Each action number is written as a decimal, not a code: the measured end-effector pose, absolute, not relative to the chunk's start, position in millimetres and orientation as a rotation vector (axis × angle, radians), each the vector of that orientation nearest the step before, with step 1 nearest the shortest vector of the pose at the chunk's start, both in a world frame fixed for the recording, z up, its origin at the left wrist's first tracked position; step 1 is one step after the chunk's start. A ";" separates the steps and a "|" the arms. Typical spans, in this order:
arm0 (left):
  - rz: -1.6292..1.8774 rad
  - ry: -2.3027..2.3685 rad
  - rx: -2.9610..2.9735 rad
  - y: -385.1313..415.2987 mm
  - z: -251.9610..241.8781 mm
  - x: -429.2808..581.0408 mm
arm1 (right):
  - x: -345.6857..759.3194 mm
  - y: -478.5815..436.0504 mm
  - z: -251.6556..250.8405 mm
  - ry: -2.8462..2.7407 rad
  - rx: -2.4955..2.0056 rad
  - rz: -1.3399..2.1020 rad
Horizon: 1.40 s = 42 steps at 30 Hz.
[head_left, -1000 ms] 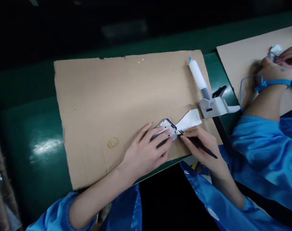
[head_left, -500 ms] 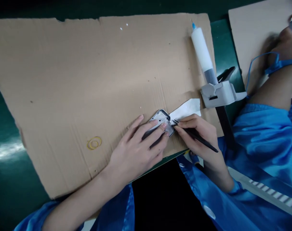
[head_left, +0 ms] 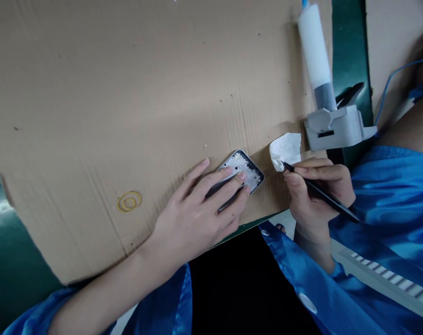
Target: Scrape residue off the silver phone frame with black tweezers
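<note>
My left hand (head_left: 201, 209) lies over a metal phone frame (head_left: 244, 165) on the cardboard, its fingers across the frame and holding it down; the thumb is hidden. The frame's grey inner face and dark end show past my fingertips. In my right hand (head_left: 319, 190) is a pair of black tweezers (head_left: 332, 202), pinched between thumb and fingers. A crumpled white piece of paper or cloth (head_left: 288, 148) is at the tweezer tips, apart from the frame and to its right.
The cardboard sheet (head_left: 93, 93) covers the green table. Two yellow rings (head_left: 129, 202) lie left of my hand. At right, a large white syringe-like tube (head_left: 315, 46) leans in a grey holder (head_left: 333, 128). Another person's arm (head_left: 412, 125) and blue sleeve are beyond it.
My right hand has moved right with the tweezers, drawing the white piece away from the phone frame. My left hand stays on the frame. The view has shifted closer.
</note>
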<state>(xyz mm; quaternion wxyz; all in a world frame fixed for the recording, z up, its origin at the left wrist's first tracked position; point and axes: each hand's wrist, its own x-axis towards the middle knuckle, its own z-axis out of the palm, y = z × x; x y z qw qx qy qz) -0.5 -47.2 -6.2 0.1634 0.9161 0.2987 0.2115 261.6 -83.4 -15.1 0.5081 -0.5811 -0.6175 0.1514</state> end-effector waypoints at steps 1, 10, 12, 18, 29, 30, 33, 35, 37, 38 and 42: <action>0.607 0.850 2.618 -47.1 -6.3 -0.5 | 261.7 -83.1 -14.6 -1.488 -1.403 0.382; 0.626 0.851 2.645 -46.9 -6.6 -0.8 | 269.8 -94.8 -8.6 -1.539 -1.480 0.463; 0.612 0.863 2.637 -46.7 -6.0 -0.5 | 271.4 -97.3 -8.0 -1.546 -1.523 0.482; 0.611 0.858 2.641 -46.4 -5.6 -0.5 | 272.0 -98.7 -7.2 -1.597 -1.510 0.513; 0.605 0.847 2.641 -46.1 -5.9 -0.6 | 272.3 -98.0 -4.9 -1.657 -1.468 0.584; 0.600 0.847 2.643 -46.2 -6.0 -0.6 | 272.5 -98.3 -5.0 -1.653 -1.463 0.590; 0.593 0.845 2.645 -46.4 -7.2 -1.1 | 272.6 -98.6 -6.7 -1.619 -1.476 0.557; 0.608 0.843 2.656 -46.6 -8.6 -1.4 | 272.9 -98.1 -8.7 -1.587 -1.479 0.501; 0.629 0.843 2.671 -46.7 -10.1 -1.6 | 273.6 -97.1 -10.6 -1.570 -1.455 0.470; 0.630 0.844 2.673 -46.7 -10.5 -1.6 | 274.0 -96.7 -11.5 -1.568 -1.441 0.475; 0.602 0.845 2.663 -46.5 -10.2 -1.4 | 274.9 -95.4 -14.4 -1.568 -1.420 0.480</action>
